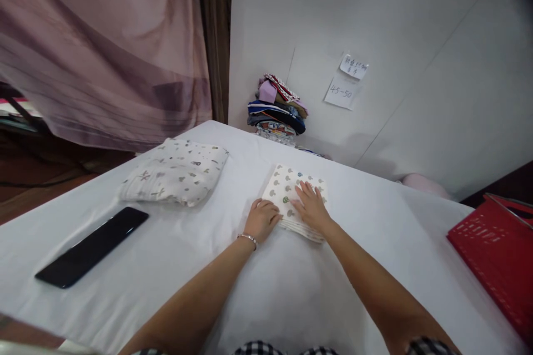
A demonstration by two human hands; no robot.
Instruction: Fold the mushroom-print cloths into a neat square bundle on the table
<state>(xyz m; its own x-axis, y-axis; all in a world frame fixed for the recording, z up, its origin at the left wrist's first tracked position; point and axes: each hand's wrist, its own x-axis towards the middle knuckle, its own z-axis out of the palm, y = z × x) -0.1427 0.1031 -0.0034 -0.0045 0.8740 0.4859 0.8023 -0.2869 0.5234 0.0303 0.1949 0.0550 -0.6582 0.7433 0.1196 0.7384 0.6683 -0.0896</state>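
A folded white cloth [287,180] printed with small mushrooms, mostly grey with a green and a blue one, lies flat on the white table. Several stacked layers show along its front edge. My right hand [312,208] rests palm down on its right part, with the fingers spread. At the cloth's front left corner, my left hand [262,221] has its fingers bent and held together at the edge; a bracelet [249,238] circles that wrist. How firmly the left fingertips pinch the corner is partly hidden.
Left of my hands lies another folded patterned cloth [183,169], with a black phone [94,245] nearer me. A red bag [491,255] is at the table's right edge. Folded clothes [277,111] are piled by the wall, beneath paper notes [341,92]. A pink curtain [125,39] hangs back left.
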